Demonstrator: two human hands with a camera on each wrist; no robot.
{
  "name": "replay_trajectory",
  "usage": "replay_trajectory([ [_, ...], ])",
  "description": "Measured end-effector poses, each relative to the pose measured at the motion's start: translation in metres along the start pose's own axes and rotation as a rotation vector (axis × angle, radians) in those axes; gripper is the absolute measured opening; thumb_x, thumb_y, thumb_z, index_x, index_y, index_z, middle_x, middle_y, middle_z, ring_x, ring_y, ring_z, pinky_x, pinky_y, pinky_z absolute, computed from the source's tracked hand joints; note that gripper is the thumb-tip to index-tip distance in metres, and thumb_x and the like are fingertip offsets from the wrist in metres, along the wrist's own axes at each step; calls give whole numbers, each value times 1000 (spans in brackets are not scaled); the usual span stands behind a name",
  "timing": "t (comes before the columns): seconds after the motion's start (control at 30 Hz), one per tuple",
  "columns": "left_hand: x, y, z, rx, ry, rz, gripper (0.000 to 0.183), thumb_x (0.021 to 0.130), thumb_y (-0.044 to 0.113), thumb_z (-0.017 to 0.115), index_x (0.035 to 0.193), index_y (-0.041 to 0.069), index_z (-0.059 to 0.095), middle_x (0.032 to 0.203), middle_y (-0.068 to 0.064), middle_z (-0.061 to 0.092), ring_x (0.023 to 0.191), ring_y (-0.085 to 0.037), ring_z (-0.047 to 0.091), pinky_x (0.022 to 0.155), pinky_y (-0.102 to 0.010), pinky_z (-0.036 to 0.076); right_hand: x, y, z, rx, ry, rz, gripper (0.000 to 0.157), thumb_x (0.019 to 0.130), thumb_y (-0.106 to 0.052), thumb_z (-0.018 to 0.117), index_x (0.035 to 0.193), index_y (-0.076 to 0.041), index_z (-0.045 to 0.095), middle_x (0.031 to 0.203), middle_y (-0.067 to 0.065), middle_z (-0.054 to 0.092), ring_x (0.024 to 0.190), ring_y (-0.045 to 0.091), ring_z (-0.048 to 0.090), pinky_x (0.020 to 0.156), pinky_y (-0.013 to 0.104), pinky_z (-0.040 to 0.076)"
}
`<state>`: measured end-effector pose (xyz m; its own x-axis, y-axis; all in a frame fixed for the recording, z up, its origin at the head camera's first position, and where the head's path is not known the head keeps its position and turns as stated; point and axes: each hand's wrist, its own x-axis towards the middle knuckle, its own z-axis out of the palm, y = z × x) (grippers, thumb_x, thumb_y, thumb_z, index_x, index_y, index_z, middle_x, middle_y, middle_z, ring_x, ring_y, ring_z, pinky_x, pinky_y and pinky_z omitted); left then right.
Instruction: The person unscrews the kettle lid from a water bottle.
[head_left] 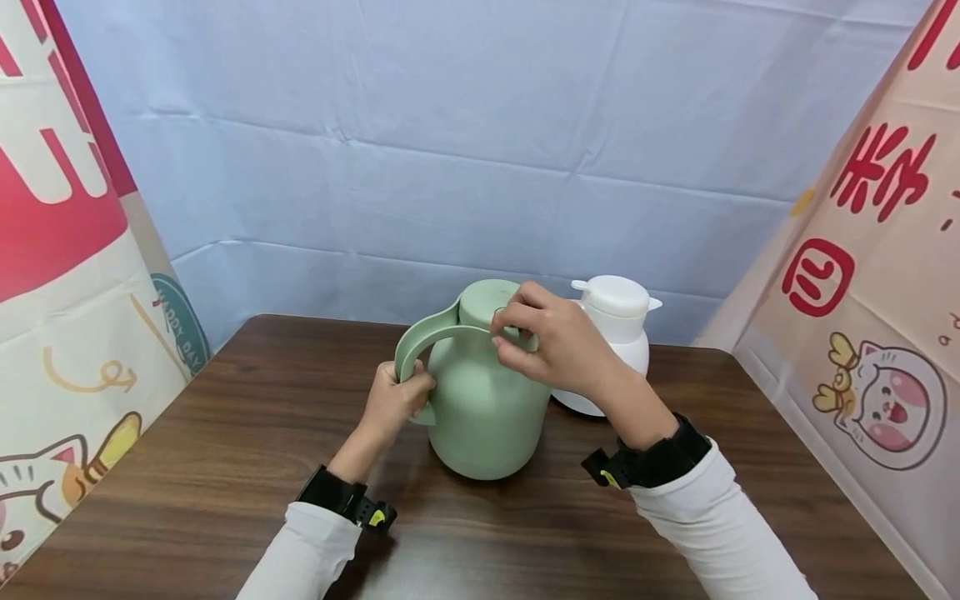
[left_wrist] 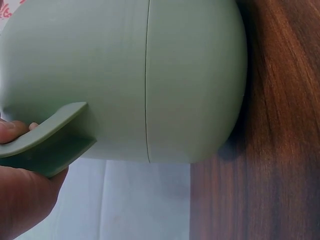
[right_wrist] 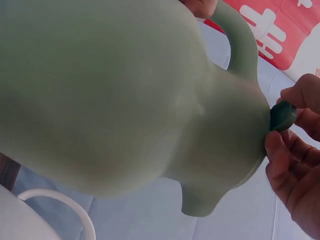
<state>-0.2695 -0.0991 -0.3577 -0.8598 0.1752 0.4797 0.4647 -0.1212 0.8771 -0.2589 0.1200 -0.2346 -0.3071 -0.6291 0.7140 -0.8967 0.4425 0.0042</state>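
A pale green thermos jug point(head_left: 487, 408) stands on the wooden table in front of me. My left hand point(head_left: 396, 392) grips its curved handle point(left_wrist: 47, 132), thumb and fingers on either side. At the jug's top, my right hand point(head_left: 551, 337) has its fingers bent over the lid point(head_left: 487, 302). The right wrist view shows a dark green part of the lid point(right_wrist: 283, 116) pinched between thumb and fingertips. Whether that part is raised or level with the top, I cannot tell. The jug's spout point(right_wrist: 199, 199) points away from the handle.
Just behind and right of the green jug stands a white jug point(head_left: 618, 312) with a white lid. The brown wooden table point(head_left: 247, 467) reaches back to a pale blue cloth point(head_left: 420, 150). Printed sheets point(head_left: 877, 350) hang at both sides.
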Motion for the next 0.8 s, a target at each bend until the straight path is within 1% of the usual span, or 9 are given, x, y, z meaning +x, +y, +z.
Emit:
replay_trajectory([
  [0.03,1,-3,-1,-4,0,2,39,80,-3,49,50,11,27,42,1,25,39,-17,24,46,-28,26,-1,1,0,23,9,3,9,74,-4,63,77,-12,64,75,2,50,60,9,45,46,26,42],
  [0.13,0,-3,-1,-9,-2,1,39,80,-4,49,51,11,27,42,1,25,39,-17,23,46,-28,25,-6,5,-1,51,39,7,11,71,1,60,75,-10,63,75,3,51,59,9,46,45,25,43],
  [0.23,0,-4,-1,-17,0,8,38,81,-3,48,51,10,27,42,1,25,39,-17,22,45,-29,25,-12,13,-5,72,60,28,13,70,3,58,74,-8,62,77,5,54,60,11,48,45,27,46],
  [0.37,0,-5,-1,-19,5,16,37,80,-3,48,51,8,28,42,1,25,38,-17,22,44,-28,25,-18,23,-11,137,63,103,14,70,5,60,74,-9,62,79,5,58,66,10,52,45,30,49],
  [0.47,1,-5,-1,0,8,18,37,80,-2,48,50,7,29,41,2,26,38,-17,24,44,-27,26,-20,27,-14,173,58,156,14,70,4,62,74,-10,63,80,4,59,68,10,53,46,31,50],
  [0.6,1,-4,-1,18,11,17,38,81,-4,48,49,8,31,40,3,28,37,-17,26,45,-27,28,-21,29,-15,168,57,193,14,70,3,61,73,-10,64,80,3,60,70,10,53,47,31,50],
  [0.7,1,-3,0,18,7,18,39,82,-4,47,49,9,31,40,3,28,37,-17,26,45,-28,29,-21,32,-16,142,48,215,14,70,3,60,74,-10,64,80,2,61,71,10,53,47,31,48],
  [0.8,1,-2,0,13,3,21,41,83,-4,47,48,10,30,40,2,27,37,-18,26,45,-28,29,-21,37,-17,105,36,252,12,72,2,61,76,-9,65,81,4,63,72,11,54,49,32,47],
])
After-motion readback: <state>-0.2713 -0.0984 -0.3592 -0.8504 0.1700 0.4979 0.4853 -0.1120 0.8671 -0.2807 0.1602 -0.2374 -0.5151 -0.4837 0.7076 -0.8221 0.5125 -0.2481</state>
